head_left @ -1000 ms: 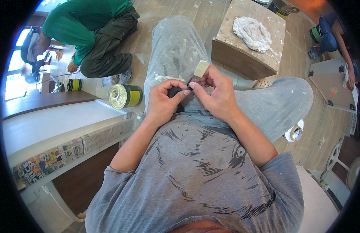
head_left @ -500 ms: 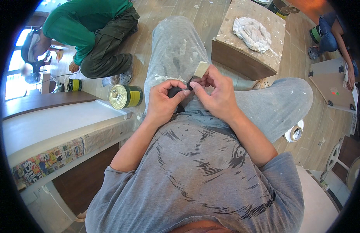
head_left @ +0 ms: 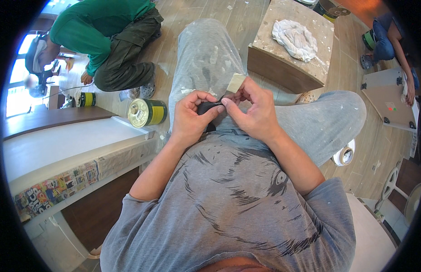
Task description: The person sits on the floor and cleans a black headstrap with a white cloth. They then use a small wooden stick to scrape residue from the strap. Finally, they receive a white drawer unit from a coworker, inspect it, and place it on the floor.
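Over my lap, my left hand (head_left: 191,115) is closed on a small black, soft-looking thing (head_left: 204,107) whose kind I cannot make out. My right hand (head_left: 257,112) meets it from the other side, with thumb and fingers pinched at the black thing's right end. A pale cream, flat piece (head_left: 237,83), like a strip of tape or sandpaper, sticks up between the right fingers. How it joins the black thing is hidden by the fingertips. Both hands sit just in front of my grey shirt, between my paint-spotted trouser legs (head_left: 206,59).
A wooden box (head_left: 283,68) with a crumpled white cloth (head_left: 296,40) on top stands ahead. At left are a paint can (head_left: 147,113) and a white panel (head_left: 74,143). A person in green (head_left: 88,36) crouches far left; another person's arm (head_left: 399,56) reaches to a panel at right.
The pale piece has tilted slightly and sits a touch lower. The fingers of both hands have shifted a little on the black thing; the arms have barely moved.
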`<state>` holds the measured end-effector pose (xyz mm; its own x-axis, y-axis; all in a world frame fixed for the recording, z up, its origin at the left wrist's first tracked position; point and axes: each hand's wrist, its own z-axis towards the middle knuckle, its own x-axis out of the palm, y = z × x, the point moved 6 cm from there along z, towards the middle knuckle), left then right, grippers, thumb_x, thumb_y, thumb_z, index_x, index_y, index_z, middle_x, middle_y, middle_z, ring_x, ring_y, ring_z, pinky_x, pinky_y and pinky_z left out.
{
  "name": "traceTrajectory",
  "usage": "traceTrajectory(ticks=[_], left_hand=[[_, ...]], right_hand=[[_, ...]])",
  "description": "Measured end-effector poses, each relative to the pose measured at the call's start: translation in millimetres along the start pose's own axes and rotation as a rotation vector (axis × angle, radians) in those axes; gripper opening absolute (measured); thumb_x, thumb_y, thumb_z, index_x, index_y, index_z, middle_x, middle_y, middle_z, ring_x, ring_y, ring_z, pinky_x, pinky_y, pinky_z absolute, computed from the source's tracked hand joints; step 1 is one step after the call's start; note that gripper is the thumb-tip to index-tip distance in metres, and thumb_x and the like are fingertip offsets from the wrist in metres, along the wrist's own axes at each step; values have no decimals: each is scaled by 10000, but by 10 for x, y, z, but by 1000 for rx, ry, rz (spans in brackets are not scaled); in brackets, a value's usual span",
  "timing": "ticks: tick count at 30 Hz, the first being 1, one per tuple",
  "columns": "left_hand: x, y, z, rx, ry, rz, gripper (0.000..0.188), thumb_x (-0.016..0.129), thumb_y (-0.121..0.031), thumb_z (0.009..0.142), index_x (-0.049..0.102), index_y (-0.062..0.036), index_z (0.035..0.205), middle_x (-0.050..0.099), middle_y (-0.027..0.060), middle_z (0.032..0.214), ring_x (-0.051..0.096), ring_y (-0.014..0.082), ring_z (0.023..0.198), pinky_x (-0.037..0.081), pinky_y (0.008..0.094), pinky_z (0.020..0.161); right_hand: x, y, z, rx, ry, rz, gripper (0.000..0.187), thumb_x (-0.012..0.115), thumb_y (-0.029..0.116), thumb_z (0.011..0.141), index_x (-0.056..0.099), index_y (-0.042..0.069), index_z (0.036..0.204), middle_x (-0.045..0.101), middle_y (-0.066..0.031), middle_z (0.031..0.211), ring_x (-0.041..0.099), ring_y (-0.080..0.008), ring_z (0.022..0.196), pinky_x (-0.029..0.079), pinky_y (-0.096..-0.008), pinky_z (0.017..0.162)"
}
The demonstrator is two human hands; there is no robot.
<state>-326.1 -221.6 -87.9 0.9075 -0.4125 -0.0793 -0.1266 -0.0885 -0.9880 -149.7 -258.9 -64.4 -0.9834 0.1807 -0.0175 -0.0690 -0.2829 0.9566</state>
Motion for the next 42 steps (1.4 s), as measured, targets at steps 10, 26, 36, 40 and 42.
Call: traceTrajectory(ticks=[10, 26, 36, 40, 42], left_hand=[[-3, 7, -13, -34, -18, 68, 161, 819, 2, 874, 713, 2, 995, 727, 21, 928, 642, 53, 828, 521, 216, 741], [-6, 25, 3, -41, -47, 118, 128, 816, -15, 866, 730, 11, 958, 727, 20, 876, 639, 49, 781, 515, 217, 691], [-4, 12, 9, -31, -45, 125, 123, 811, -13, 868, 727, 8, 955, 722, 17, 867, 633, 50, 772, 507, 214, 683], [-11, 33, 12, -29, -43, 129, 127, 814, -19, 868, 726, 7, 957, 720, 15, 864, 626, 48, 766, 501, 213, 677], [-3, 17, 11, -28, -43, 150, 128, 814, -19, 868, 726, 5, 958, 719, 14, 864, 626, 48, 767, 501, 213, 678]], right_hand=[[-34, 13, 4, -26, 8, -176, 229, 790, 66, 842, 574, -1, 877, 651, -104, 728, 681, -187, 654, 546, -311, 629], [-18, 31, 5, -35, 29, -174, 200, 775, 61, 854, 592, -4, 899, 662, -107, 744, 663, -187, 647, 537, -308, 624], [13, -21, -16, -45, 28, -109, 205, 778, 55, 853, 587, -2, 902, 647, -91, 719, 661, -172, 645, 539, -309, 624], [16, -24, -4, -12, 40, -124, 201, 777, 55, 852, 597, -5, 919, 658, -96, 736, 667, -174, 648, 543, -307, 628], [-12, -41, 9, -8, 28, -179, 197, 775, 54, 854, 602, -5, 926, 664, -98, 743, 671, -170, 650, 545, -305, 630]])
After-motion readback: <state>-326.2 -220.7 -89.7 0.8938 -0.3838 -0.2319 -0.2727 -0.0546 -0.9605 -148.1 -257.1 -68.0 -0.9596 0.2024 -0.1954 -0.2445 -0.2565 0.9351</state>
